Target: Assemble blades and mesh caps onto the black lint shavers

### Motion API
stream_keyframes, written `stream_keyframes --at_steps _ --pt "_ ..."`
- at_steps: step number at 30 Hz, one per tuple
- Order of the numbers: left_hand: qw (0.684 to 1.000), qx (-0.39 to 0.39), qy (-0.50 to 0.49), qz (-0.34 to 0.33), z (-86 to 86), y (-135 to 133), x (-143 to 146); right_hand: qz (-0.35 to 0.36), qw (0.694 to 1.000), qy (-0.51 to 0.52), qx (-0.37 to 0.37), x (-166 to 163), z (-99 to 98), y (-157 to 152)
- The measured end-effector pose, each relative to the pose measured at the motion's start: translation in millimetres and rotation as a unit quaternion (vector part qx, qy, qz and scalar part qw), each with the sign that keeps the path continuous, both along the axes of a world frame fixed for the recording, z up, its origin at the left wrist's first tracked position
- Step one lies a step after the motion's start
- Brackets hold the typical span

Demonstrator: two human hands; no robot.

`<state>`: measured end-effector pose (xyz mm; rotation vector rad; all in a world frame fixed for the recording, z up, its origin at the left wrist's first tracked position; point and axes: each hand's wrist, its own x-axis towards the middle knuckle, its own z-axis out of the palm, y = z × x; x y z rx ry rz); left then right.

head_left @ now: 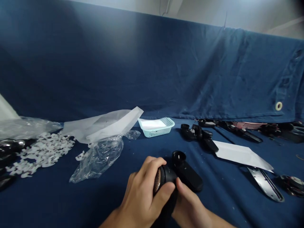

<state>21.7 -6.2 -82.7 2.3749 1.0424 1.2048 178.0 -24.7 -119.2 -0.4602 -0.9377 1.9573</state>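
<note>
A black handheld device (169,174) with a round, perforated metallic face and a ridged rim is between my two hands. My left hand (142,190) curls round its head, with the fingers over the top and the thumb on the near side. My right hand (190,204) grips the device from the right, its thumb near the neck. The lower part of the device is largely hidden behind my hands. Just beyond my right hand, a black handle-shaped housing (190,174) with an open round end lies on the blue cloth.
Small white plastic parts (47,150) are heaped at left near clear plastic film (99,158). A light-blue basket (158,130) stands at the back. Several black housings (199,134), white paper (239,153) and a silvery shell (266,183) lie at right. A blue curtain (152,69) hangs behind.
</note>
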Motion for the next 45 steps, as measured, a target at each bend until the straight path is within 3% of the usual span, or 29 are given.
stream_keyframes --at_steps 3,6,11,15,18,22,24,27,29,31,34,38,42,43,45 --pt "0.997 0.069 0.017 -0.007 -3.0 1.5 -3.5 0.04 0.999 0.03 0.001 -4.6 6.0 -1.6" --pt "0.986 0.153 0.071 -0.012 0.3 3.2 -7.7 0.016 0.999 0.041 -0.006 3.6 16.4 1.8" --pt "0.933 0.279 0.217 -0.07 2.3 -3.3 -11.8 -0.018 0.998 0.017 -0.06 23.8 24.8 10.9" --pt "0.927 0.296 0.224 -0.059 -14.7 -8.0 -13.3 -0.066 0.995 0.002 -0.07 28.3 16.8 17.0" --pt "0.96 0.226 0.159 -0.042 -33.6 -6.5 -16.0 -0.094 0.993 0.012 -0.067 27.5 9.7 20.2" --pt "1.0 -0.015 0.001 0.001 -56.6 -3.8 -15.2 -0.132 0.991 -0.008 -0.034 25.1 6.3 20.8" --pt "0.982 -0.162 -0.092 -0.02 -63.9 -4.3 -11.2 -0.145 0.989 -0.03 -0.019 23.2 4.2 19.3" --pt "0.922 -0.327 -0.198 -0.069 -65.6 -7.4 -4.1 -0.141 0.988 -0.064 0.0 21.0 -4.2 15.4" --pt "0.9 -0.368 -0.223 -0.072 -61.0 -9.8 -1.2 -0.14 0.986 -0.093 0.016 21.8 -11.5 12.6" --pt "0.901 -0.373 -0.214 -0.061 -54.7 -11.3 -1.0 -0.143 0.981 -0.124 0.039 24.5 -16.8 10.6" --pt "0.919 -0.349 -0.178 -0.039 -50.0 -11.6 -4.1 -0.143 0.973 -0.167 0.071 30.5 -15.9 10.0" --pt "0.949 -0.28 -0.144 0.007 -59.7 -7.3 -10.2 -0.118 0.946 -0.272 0.134 39.0 -3.9 13.1" --pt "0.989 -0.078 -0.057 0.115 -70.1 2.9 -21.4 -0.137 0.878 -0.403 0.221 44.9 0.2 13.1" --pt "0.991 -0.02 -0.027 0.13 -70.4 5.5 -25.5 -0.135 0.871 -0.42 0.219 45.0 -0.1 11.8" --pt "0.988 0.078 0.02 0.135 -68.5 9.5 -33.9 -0.112 0.888 -0.408 0.18 42.5 -0.3 7.8"
